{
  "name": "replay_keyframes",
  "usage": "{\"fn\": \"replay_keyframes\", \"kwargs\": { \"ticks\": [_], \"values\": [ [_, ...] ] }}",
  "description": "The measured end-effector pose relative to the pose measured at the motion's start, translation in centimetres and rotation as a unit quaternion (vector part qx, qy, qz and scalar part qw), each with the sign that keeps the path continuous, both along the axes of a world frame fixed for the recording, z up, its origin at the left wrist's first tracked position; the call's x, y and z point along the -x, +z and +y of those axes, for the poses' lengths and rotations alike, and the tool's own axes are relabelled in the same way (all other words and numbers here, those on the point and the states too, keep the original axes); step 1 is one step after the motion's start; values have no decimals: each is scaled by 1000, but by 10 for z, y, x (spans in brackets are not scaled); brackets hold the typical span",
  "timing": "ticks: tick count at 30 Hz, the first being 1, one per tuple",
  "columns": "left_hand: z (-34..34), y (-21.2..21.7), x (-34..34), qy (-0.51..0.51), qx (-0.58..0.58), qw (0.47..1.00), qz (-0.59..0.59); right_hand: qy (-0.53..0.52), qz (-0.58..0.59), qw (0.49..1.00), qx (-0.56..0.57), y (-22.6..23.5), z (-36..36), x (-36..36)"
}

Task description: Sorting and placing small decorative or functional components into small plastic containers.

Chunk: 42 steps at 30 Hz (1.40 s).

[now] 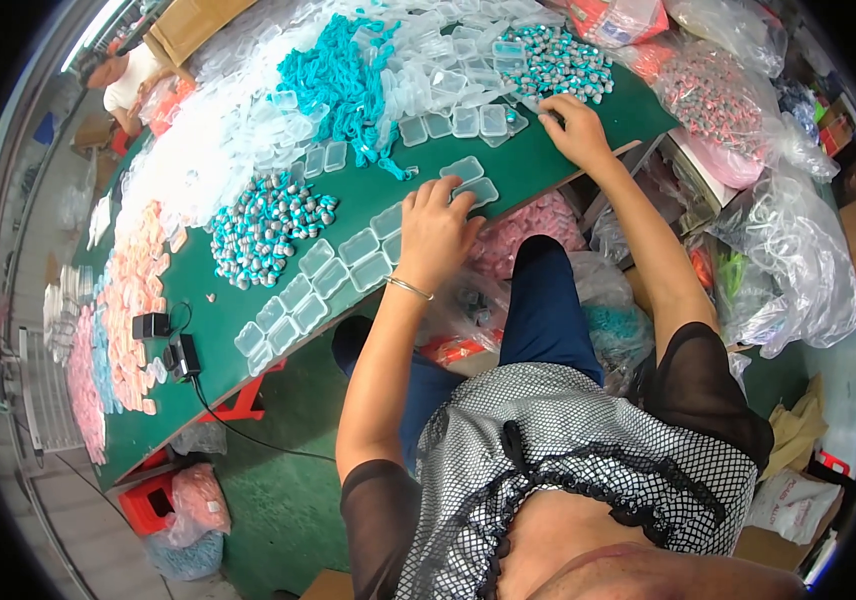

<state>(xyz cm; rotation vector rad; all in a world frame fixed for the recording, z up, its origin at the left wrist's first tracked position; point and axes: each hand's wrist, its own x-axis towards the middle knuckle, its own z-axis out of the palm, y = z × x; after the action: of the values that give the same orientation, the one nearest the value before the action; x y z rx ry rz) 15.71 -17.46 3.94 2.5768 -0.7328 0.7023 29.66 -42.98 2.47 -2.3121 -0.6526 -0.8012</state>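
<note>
From where I stand, the left hand bends, fingers apart, over the double row of clear plastic boxes slanting left and bodyward from it, while the right hand, its grip unclear, is nearer the teal-and-silver pieces just beyond its fingertips.

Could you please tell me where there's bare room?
Bare green tabletop lies between the left teal-grey bead pile and black boxy devices, and right of the right hand. Clear plastic boxes crowd the far side.
</note>
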Motion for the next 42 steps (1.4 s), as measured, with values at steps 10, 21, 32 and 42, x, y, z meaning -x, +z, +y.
{"fn": "replay_keyframes", "kwargs": {
  "ticks": [10,21,32,42],
  "values": [
    [-4,-5,-5,9,-1,1000,-5,73,-28,996,47,5,-15,17],
    [-11,-7,-9,39,-6,999,32,138,223,954,-144,15,-38,-21],
    [-8,-11,-11,62,-12,998,25,138,-23,990,-12,10,-13,57],
    [-10,-10,-11,58,-23,998,23,197,-41,972,118,10,23,89]
  ]
}}
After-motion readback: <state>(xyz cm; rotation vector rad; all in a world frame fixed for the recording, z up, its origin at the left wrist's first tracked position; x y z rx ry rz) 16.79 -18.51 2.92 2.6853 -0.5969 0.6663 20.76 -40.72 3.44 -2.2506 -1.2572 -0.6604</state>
